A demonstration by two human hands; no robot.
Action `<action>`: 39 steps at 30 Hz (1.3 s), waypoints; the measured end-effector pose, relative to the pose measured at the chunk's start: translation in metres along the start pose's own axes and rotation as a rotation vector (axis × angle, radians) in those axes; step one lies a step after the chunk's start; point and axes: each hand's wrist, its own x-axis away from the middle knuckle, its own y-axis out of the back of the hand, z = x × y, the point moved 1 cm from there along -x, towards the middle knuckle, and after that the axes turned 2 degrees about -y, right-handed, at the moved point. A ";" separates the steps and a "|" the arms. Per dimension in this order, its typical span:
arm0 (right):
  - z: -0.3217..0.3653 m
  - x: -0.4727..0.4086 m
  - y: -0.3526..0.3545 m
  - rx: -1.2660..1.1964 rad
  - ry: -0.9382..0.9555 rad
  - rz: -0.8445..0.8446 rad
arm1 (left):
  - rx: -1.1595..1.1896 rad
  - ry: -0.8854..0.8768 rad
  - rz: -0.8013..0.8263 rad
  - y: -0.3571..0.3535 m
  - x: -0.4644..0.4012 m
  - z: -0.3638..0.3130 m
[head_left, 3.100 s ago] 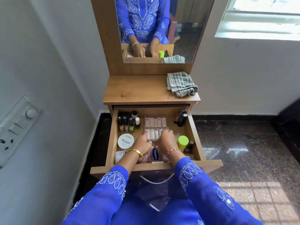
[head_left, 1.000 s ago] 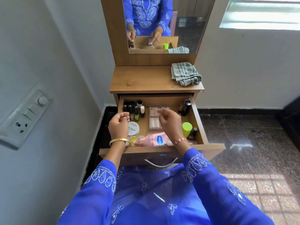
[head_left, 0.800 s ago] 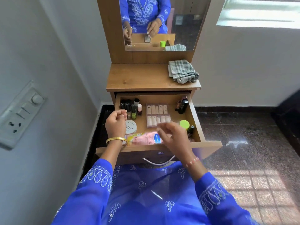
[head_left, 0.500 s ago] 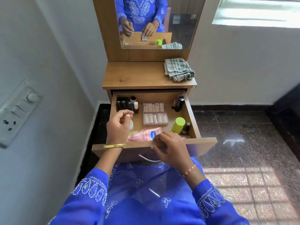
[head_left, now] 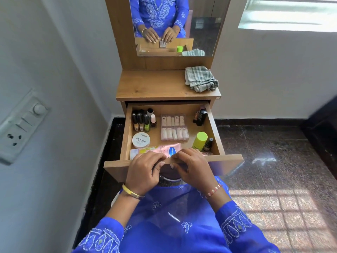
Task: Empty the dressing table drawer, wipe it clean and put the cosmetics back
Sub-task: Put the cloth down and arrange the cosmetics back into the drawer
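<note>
**Both hands meet at the drawer's front edge**

Your left hand (head_left: 144, 173) and right hand (head_left: 194, 169) sit side by side over the front panel of the drawer (head_left: 228, 159), fingers curled inward and their tips nearly touching. The mirror (head_left: 175, 26) shows a small, flat, clear item between your fingertips, pinched from both sides; from above you cannot tell what it is.

Just beyond your fingertips, inside the drawer, a pink tube (head_left: 164, 149) lies flat along the front wall. Beyond your left fingers sits a round white tub (head_left: 141, 140), and past it, in the far-left corner, stand the nail polish bottles (head_left: 143, 121). Straight ahead of your fingertips a clear case (head_left: 174, 129) lies in the middle. Beyond your right fingers stands a green-capped bottle (head_left: 199, 140) with a small dark bottle (head_left: 208, 144) just beside it; more dark tubes (head_left: 200, 116) lean in the far-right corner.

Farther out, a folded cloth (head_left: 200, 78) rests on the right end of the tabletop (head_left: 155, 85), below the mirror.
</note>
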 end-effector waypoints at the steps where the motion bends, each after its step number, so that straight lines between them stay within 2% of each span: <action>1: -0.001 -0.002 0.000 -0.005 0.001 0.008 | -0.001 -0.002 0.005 0.000 -0.001 0.001; 8: -0.009 -0.021 0.002 -0.049 -0.001 0.039 | -0.013 0.024 0.012 0.001 -0.019 0.006; 23: -0.024 -0.075 0.000 -0.100 -0.042 -0.005 | -0.048 0.104 -0.046 -0.004 -0.071 0.022; 26: -0.024 -0.076 0.000 -0.137 -0.080 -0.007 | 0.050 0.138 -0.057 -0.004 -0.074 0.025; 29: -0.018 -0.071 0.003 -0.280 -0.241 -0.121 | 0.270 0.252 -0.202 0.005 -0.072 0.021; 33: -0.009 -0.048 0.006 -0.504 -0.473 -0.471 | 0.454 0.408 -0.446 0.012 -0.056 0.006; 36: -0.009 -0.028 -0.003 -0.797 -0.725 -0.531 | 0.651 0.648 -0.470 -0.003 -0.040 0.000; 39: -0.017 -0.019 -0.014 -0.931 -0.973 -0.574 | 0.801 0.924 -0.458 -0.023 -0.029 -0.004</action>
